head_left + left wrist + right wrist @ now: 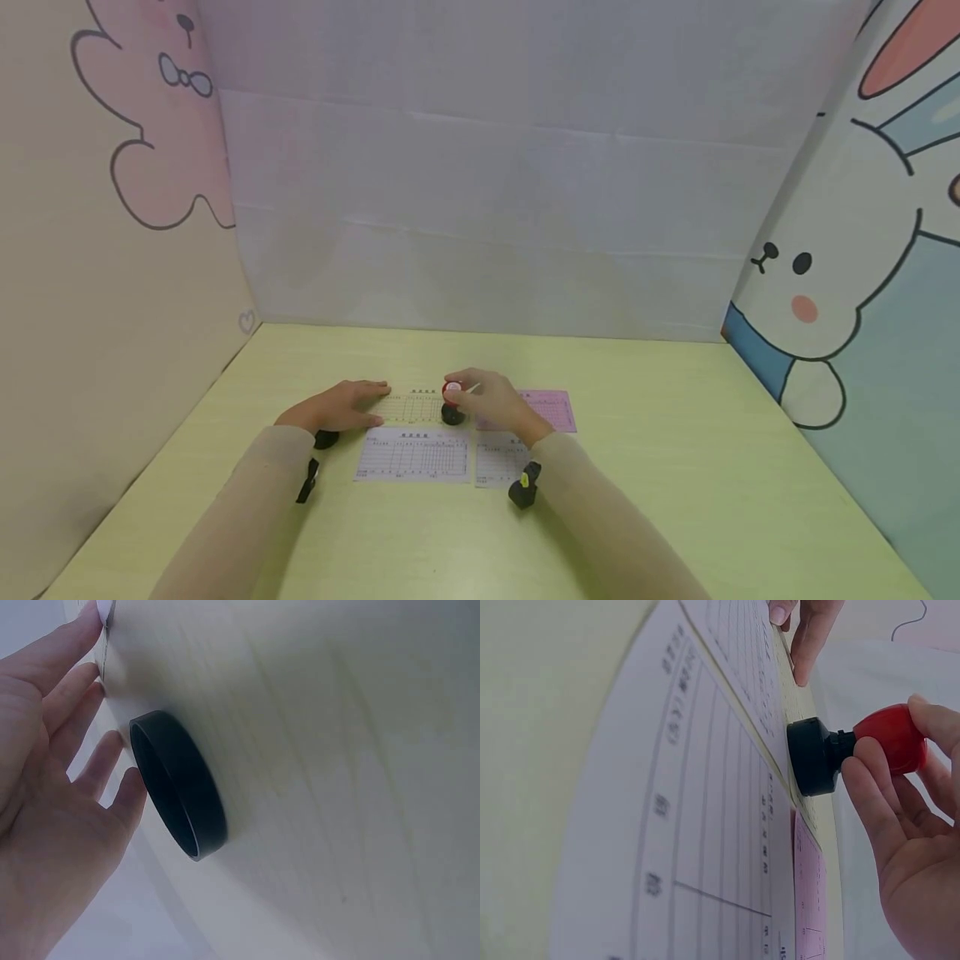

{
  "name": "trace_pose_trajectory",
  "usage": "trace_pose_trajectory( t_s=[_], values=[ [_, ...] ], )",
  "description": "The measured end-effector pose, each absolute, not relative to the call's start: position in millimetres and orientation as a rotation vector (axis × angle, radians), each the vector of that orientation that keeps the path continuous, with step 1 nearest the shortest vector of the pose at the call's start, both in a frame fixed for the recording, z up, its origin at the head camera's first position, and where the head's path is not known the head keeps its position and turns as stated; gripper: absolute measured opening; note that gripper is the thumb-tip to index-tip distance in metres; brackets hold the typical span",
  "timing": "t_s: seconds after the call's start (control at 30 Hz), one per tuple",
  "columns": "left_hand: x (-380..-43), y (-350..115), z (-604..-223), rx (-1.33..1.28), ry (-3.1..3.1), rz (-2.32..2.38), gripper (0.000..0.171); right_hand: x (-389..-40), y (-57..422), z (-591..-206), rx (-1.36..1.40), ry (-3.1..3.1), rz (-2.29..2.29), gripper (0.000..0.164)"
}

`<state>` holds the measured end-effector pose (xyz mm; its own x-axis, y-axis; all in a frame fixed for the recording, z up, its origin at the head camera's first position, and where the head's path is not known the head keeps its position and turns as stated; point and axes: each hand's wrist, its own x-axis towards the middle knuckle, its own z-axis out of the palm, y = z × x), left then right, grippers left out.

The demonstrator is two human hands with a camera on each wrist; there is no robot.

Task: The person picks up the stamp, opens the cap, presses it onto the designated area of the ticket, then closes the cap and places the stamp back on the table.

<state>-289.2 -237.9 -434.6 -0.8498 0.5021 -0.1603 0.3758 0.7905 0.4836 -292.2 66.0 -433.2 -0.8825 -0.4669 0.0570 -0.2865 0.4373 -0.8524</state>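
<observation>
My right hand [493, 400] pinches the red handle [891, 739] of a stamp. The stamp's round black base [811, 756] stands at the right end of a yellow printed form [408, 408]; whether it presses on the paper I cannot tell. At that form's left edge lies my left hand [337, 406], fingers spread and thumb apart, holding nothing. Below the palm, in the left wrist view, a shallow black round cap [184, 787] sits on the table beside the little finger of the left hand [60, 765].
Nearer than the yellow form lie two white printed forms, a left one [412, 455] and a right one [497, 462]. A pink form [553, 408] is partly behind the right hand. Cartoon-printed side walls and a white back wall [487, 183] bound the pale yellow table [675, 467].
</observation>
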Motion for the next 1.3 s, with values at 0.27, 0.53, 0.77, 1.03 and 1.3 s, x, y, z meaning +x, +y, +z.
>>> trace_pose_trajectory(
  t_s=[0.27, 0.53, 0.77, 1.03, 1.3],
  values=[
    [-292.9, -240.5, -438.5, 0.690, 2.702, 0.635, 0.065, -292.5, 65.2, -436.8, -0.638, 2.488, -1.428, 0.048],
    [-291.6, -240.2, -436.7, 0.690, 2.703, 0.644, 0.065, -292.0, 63.6, -435.5, -0.679, 2.508, -1.418, 0.048],
    [-293.2, -240.5, -437.3, 0.710, 2.712, 0.622, 0.065, -290.6, 62.4, -431.8, -0.715, 2.548, -1.351, 0.046],
    [-292.5, -240.7, -436.5, 0.697, 2.711, 0.624, 0.064, -292.4, 60.8, -431.7, -0.703, 2.542, -1.319, 0.044],
    [-291.3, -238.5, -436.3, 0.695, 2.706, 0.635, 0.064, -291.6, 60.5, -431.1, -0.737, 2.574, -1.281, 0.043]
  ],
)
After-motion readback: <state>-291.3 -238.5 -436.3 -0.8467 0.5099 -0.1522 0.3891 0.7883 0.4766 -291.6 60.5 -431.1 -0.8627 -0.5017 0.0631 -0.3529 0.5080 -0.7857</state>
